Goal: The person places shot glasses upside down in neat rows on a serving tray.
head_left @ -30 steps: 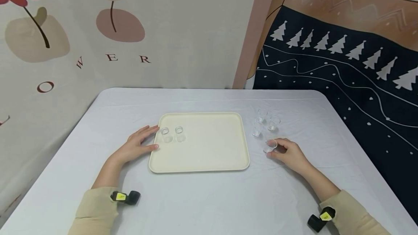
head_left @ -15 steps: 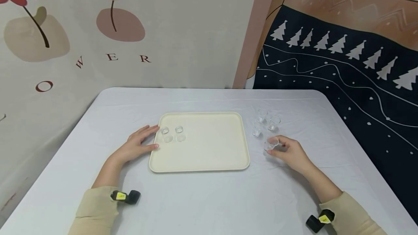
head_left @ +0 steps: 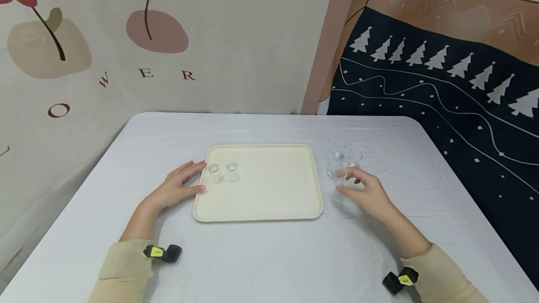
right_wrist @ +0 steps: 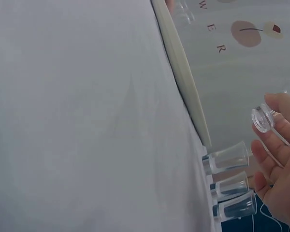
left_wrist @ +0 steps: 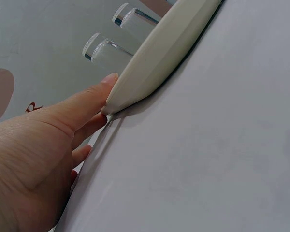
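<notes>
My right hand (head_left: 365,191) pinches a small clear shot glass (head_left: 340,176) between thumb and fingers. In the right wrist view this glass (right_wrist: 262,118) is off the table, its thick base showing. Close beyond it, three more clear shot glasses (right_wrist: 227,158) stand upright on the tablecloth. At the left edge of the cream tray (head_left: 269,200), my left hand (head_left: 174,188) rests its fingertips and thumb against the rim, fingers spread. On the tray's left part sit two shot glasses (head_left: 232,173), upside down, thick bases up (left_wrist: 94,47).
A white cloth covers the table (head_left: 269,261). A cream curtain (head_left: 244,50) printed with flowers hangs behind the table, and a dark one (head_left: 400,74) with trees is at the right. Each sleeve carries a black wrist camera (head_left: 170,254).
My right hand has moved left and a little away from me with the shot glass, lifting it off the cloth, closer to the three standing glasses. The left hand and tray stay put.
</notes>
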Demonstrator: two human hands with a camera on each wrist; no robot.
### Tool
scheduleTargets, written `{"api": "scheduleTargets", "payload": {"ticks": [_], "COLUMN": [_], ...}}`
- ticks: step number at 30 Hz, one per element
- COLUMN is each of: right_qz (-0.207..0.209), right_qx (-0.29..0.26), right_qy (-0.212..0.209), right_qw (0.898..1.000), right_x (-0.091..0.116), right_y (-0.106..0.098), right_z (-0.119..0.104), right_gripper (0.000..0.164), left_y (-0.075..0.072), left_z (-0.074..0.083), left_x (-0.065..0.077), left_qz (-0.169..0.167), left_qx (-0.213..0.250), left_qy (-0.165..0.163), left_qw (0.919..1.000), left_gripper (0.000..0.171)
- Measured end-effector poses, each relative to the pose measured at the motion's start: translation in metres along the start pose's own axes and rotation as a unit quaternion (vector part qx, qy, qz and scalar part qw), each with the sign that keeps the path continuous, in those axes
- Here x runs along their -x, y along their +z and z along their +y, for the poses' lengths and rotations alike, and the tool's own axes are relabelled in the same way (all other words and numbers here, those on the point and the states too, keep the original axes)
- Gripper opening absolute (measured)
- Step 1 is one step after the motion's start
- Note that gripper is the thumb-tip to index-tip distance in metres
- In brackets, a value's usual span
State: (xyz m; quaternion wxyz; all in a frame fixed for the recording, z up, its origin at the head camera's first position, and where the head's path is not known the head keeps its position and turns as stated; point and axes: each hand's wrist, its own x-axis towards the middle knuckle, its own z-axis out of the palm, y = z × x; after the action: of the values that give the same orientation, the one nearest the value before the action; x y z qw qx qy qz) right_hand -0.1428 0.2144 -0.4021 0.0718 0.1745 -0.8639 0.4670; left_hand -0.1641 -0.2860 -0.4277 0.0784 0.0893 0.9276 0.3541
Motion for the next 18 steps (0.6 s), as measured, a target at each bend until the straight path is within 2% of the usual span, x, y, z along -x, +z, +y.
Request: {"api": "scheduleTargets", "payload": {"ticks": [10, 12, 18], "right_qz": [0.013, 0.018, 0.046], "right_qx": [-0.020, -0.026, -0.043], "right_qy": [-0.082, -0.080, -0.038], "right_qw": [0.996, 0.996, 0.997], "right_x": [-0.010, -0.011, -0.012], "right_y": [0.008, 0.010, 0.014], "right_z": [-0.015, -0.017, -0.028], "right_gripper": [0.036, 0.036, 0.031], "left_y": [0.000, 0.000, 0.001], "left_z": [0.000, 0.001, 0.002], "left_x": [0.000, 0.000, 0.001], "left_qz": [-0.003, -0.002, 0.002], "left_qx": [0.000, 0.001, 0.005], "left_qy": [-0.001, -0.002, -0.011], "left_qw": [1.0000, 1.0000, 0.9999], "left_gripper": [0.078, 0.078, 0.079]}}
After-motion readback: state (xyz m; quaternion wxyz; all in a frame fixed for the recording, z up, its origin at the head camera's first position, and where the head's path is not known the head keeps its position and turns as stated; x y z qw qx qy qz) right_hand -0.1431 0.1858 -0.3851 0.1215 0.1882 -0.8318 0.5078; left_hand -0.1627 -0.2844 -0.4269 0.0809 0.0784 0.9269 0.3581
